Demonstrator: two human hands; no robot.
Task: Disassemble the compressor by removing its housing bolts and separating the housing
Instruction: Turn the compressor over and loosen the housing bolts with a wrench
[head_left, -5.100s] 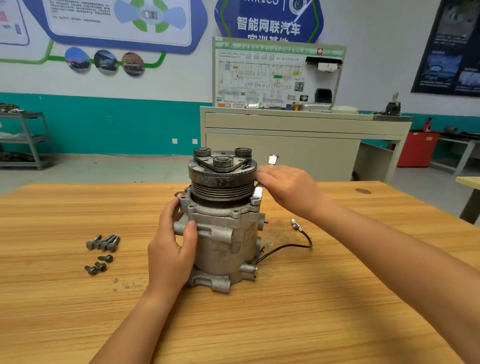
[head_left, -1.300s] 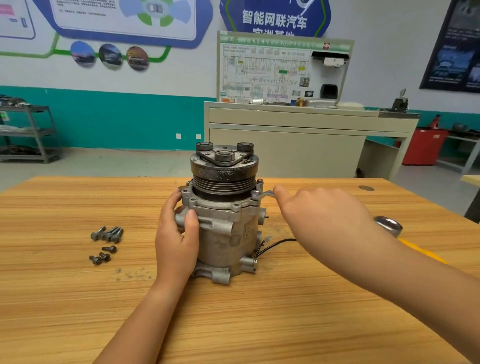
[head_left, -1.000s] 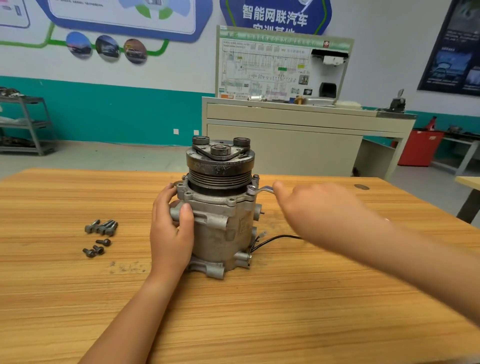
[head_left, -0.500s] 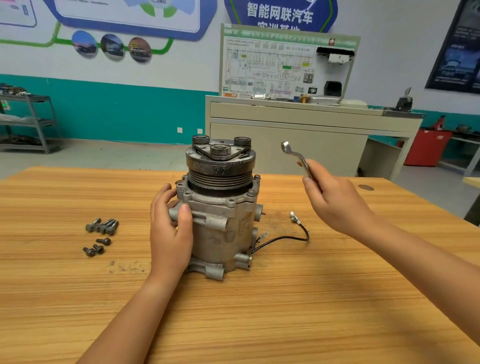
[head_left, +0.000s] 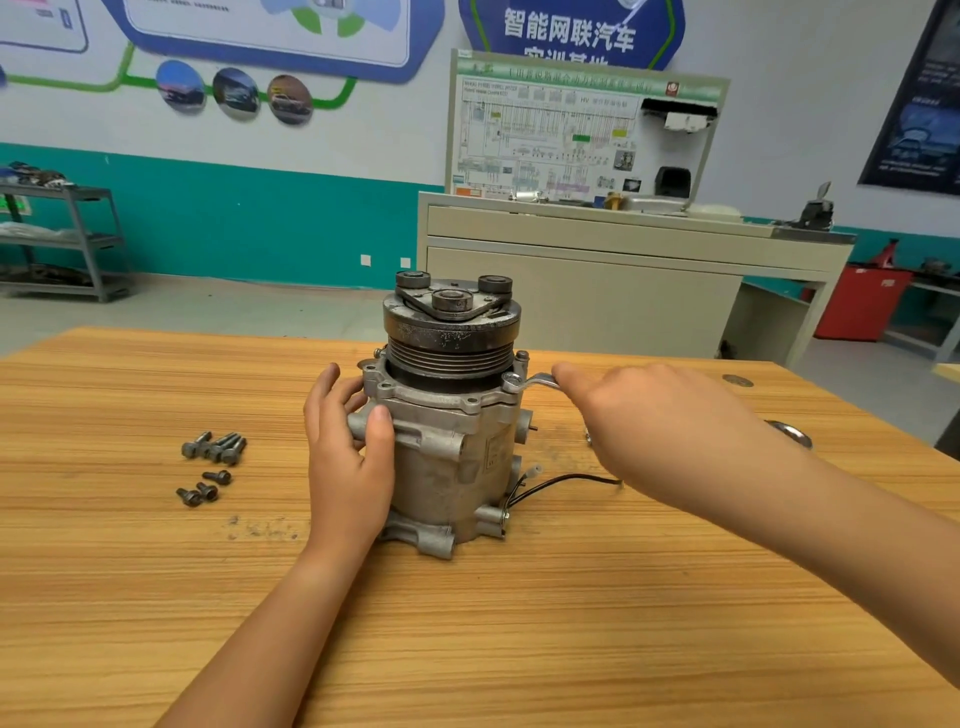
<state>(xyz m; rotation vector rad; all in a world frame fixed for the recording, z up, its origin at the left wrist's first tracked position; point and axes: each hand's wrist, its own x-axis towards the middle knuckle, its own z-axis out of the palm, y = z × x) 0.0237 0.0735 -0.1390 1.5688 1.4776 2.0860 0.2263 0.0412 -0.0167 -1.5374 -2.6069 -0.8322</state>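
The compressor (head_left: 447, 441) stands upright in the middle of the table (head_left: 519, 649), the tallest thing on it, and blocks any straight path across the centre. Its left flank is taken by the left hand (head_left: 345, 457), thumb in front and fingers round the side. Its upper right corner is taken by the wrench (head_left: 530, 383) and the right hand (head_left: 654, 426) holding it, with the forearm slanting over the right half of the table. A black wire (head_left: 561, 480) trails on the wood under that forearm. Loose bolts (head_left: 213, 447) lie in two small clusters well to the left. A bare strip runs between them and the left hand. Wide bare wood lies in front of the compressor, between the two forearms. The pulley (head_left: 451, 332) on top is open from above.
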